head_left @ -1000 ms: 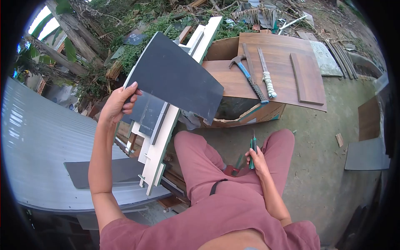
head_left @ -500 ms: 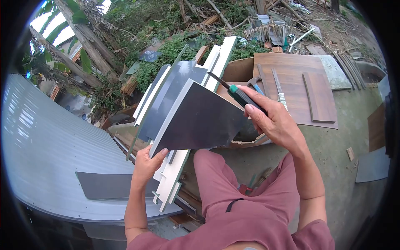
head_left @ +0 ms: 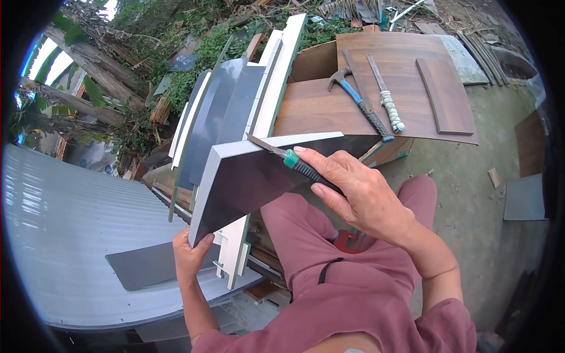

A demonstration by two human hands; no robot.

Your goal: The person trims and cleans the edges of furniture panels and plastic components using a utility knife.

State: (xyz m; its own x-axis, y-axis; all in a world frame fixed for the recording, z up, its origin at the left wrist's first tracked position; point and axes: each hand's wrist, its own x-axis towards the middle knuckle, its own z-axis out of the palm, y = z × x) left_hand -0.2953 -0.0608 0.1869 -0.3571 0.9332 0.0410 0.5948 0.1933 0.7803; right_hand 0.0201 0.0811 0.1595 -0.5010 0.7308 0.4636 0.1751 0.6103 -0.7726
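My left hand (head_left: 191, 254) grips the lower left corner of a dark panel (head_left: 253, 182) with pale edges, the thumb on its dark face. My right hand (head_left: 359, 191) is closed around the black and green handle of a utility knife (head_left: 303, 167). Its blade points left and lies at the panel's pale top edge, a little right of the upper corner. The panel is tilted in front of a stack of white and grey strips (head_left: 282, 76). Beyond my right hand, a blue-handled hammer (head_left: 359, 100) and a blade with a wrapped handle (head_left: 388, 106) rest on a brown wood board (head_left: 318, 109).
A smaller brown board (head_left: 441, 97) lies on the large one at the right. Corrugated metal sheeting (head_left: 70, 223) with a dark flat piece (head_left: 147, 265) on it spans the left. My legs are below the panel. A grey sheet (head_left: 524, 197) is at the far right.
The knife has come down and left, from above the panel onto its top edge. The panel has turned so its pale top edge shows. The view has shifted, and the hammer is now fully visible.
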